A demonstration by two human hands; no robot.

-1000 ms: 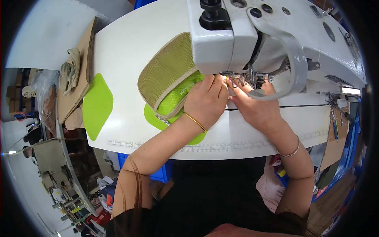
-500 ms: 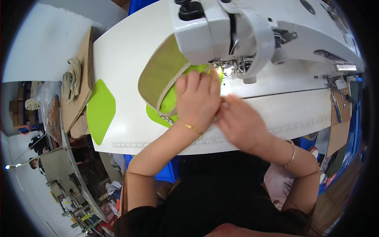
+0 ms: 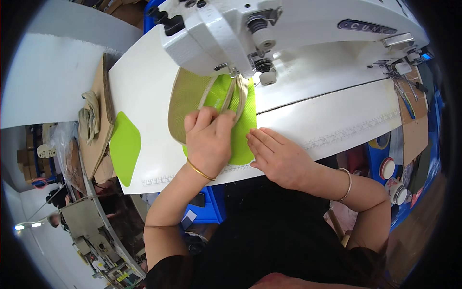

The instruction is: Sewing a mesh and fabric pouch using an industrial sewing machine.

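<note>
A piece of bright green fabric (image 3: 244,144) with tan mesh (image 3: 182,103) and pale trim (image 3: 243,98) lies under the white sewing machine's head (image 3: 202,43). My left hand (image 3: 208,142) presses down on it with curled fingers, gathering the fabric and its trim. What its fingertips pinch is partly hidden beneath them. At the green fabric's right edge lies my right hand (image 3: 281,159), its fingers stretched out flat and close together, tips touching the edge. The needle area sits just beyond my left hand, mostly covered by the machine head.
Another green fabric piece (image 3: 126,149) lies at the table's left edge, beside cardboard (image 3: 98,130) with a tan cloth strip (image 3: 89,118). A printed ruler (image 3: 353,132) runs along the table's front. Tweezers and tools (image 3: 408,98) lie at the right; a blue bin (image 3: 207,204) stands below.
My hands have parted. The left has shifted left on the fabric with fingers curled; the right has gone from bunched fingers to lying flat. More green fabric shows, and the view has shifted.
</note>
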